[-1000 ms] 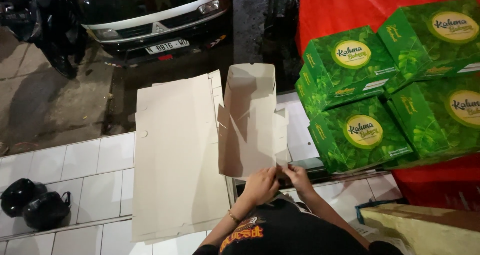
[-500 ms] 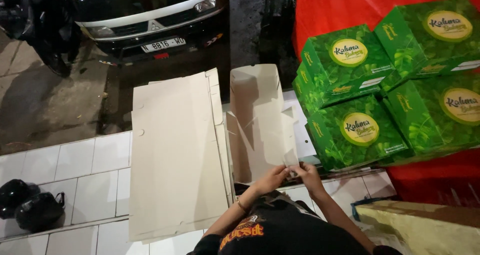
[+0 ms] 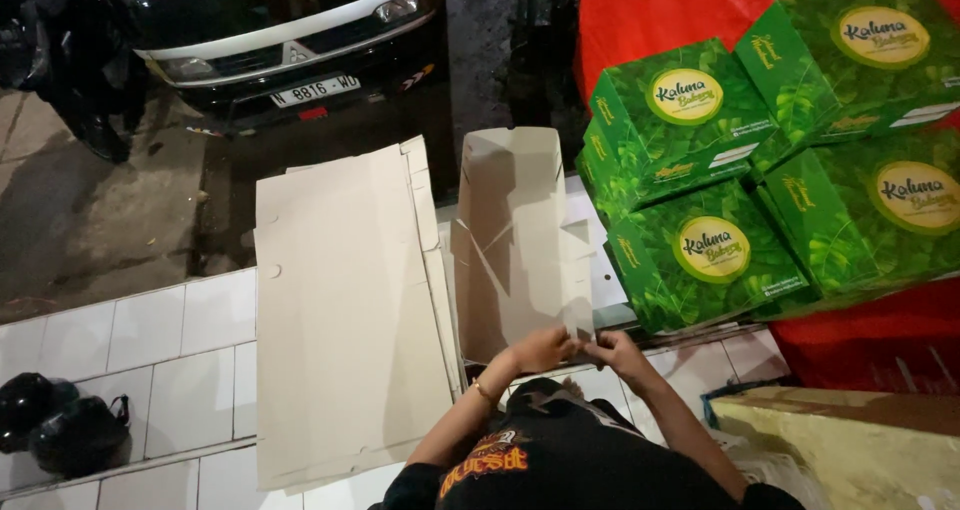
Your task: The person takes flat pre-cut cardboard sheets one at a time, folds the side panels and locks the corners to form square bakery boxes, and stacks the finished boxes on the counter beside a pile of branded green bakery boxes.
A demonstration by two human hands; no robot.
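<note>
Unfolded cardboard box blank (image 3: 515, 240): now lies flatter than a second ago. Left hand (image 3: 540, 350) and right hand (image 3: 612, 350) pinch its near flap; folding proceeds.

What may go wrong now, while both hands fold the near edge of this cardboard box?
1. The left hand and right hand pinch a thin flap of the half-folded box; it may crease or tear.
2. The stack of flat cardboard sheets overhangs the tiled ledge; a nudge might slide it off.
</note>
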